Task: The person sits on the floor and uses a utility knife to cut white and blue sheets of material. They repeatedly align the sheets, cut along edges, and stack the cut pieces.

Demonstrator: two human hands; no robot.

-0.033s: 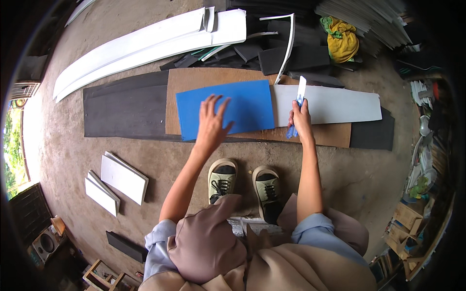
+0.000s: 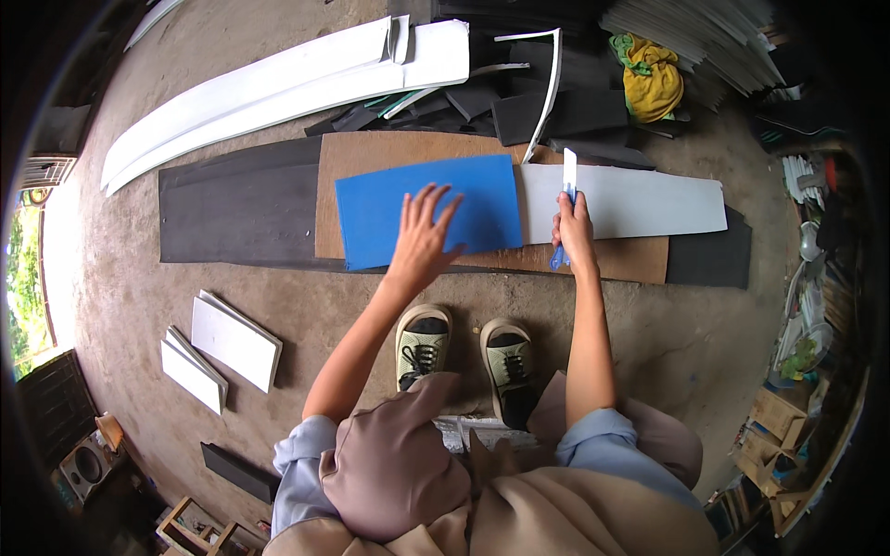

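Note:
Fingers spread, my left hand (image 2: 425,232) is over the front part of a blue rectangular sheet (image 2: 371,218); whether it touches the sheet I cannot tell. My right hand (image 2: 576,233) is closed around a utility knife (image 2: 569,176) with a blue handle, its wide blade pointing away from me. Beneath that hand a pale grey-white sheet (image 2: 649,199) extends to the right, meeting the blue one at its left end. Both sheets rest on a brown board (image 2: 640,262), which lies across a long dark sheet (image 2: 236,204) on the floor.
Long white sheets (image 2: 278,83) lie at the far left. Behind the board are dark offcuts (image 2: 565,116), a bent white strip (image 2: 554,93) and a yellow-green cloth (image 2: 654,88). White panels (image 2: 236,341) lie at the near left; cardboard boxes (image 2: 777,417) stand at the right.
My left hand has shifted to the right across the blue sheet. My right hand has barely moved, and the knife has turned to a more upright line in the view.

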